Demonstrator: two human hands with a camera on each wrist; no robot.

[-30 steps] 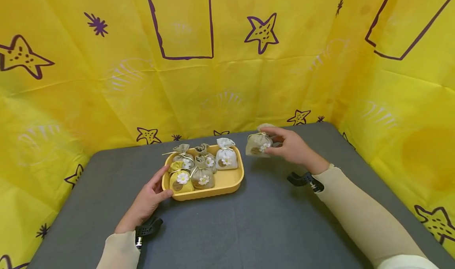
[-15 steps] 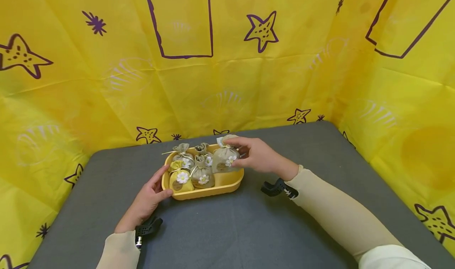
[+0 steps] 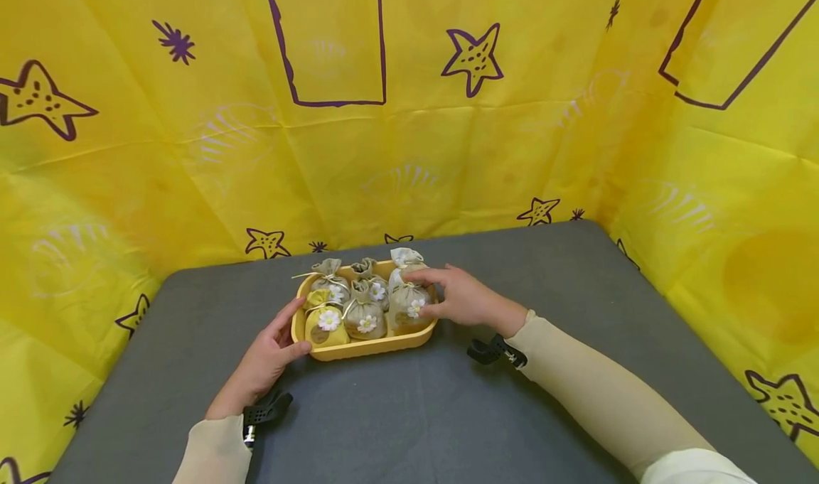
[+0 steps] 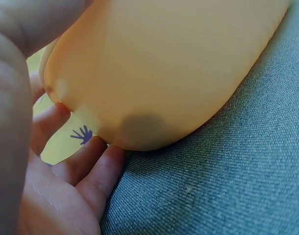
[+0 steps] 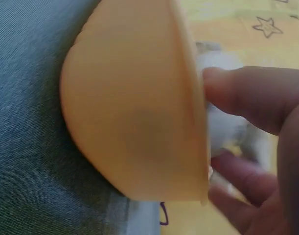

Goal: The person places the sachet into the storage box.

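Observation:
A yellow tray [image 3: 377, 348] holds several small drawstring pouches with white daisies. My left hand [image 3: 267, 356] grips the tray's left end, thumb at the front corner; the left wrist view has the fingertips against the tray wall [image 4: 178, 63]. At the tray's right front, my right hand [image 3: 466, 299] holds a sheer beige drawstring pouch [image 3: 402, 319] between thumb and fingers, low inside the rim. Behind that pouch is a white pouch [image 3: 406, 256], partly hidden. In the right wrist view, the tray wall [image 5: 134, 88] hides most of the pouches, and the thumb and fingers reach past its rim.
Left in the tray, a yellow pouch [image 3: 339, 333] sits in front with a grey-beige pouch [image 3: 328, 278] behind. In the middle are a beige pouch [image 3: 358, 313] and another beige pouch [image 3: 366, 266]. A grey table [image 3: 409, 420] meets yellow patterned cloth [image 3: 409, 136] behind.
My right hand has carried the sheer beige pouch from right of the tray leftward, then down into its right front. My left hand has stayed on the tray's left end.

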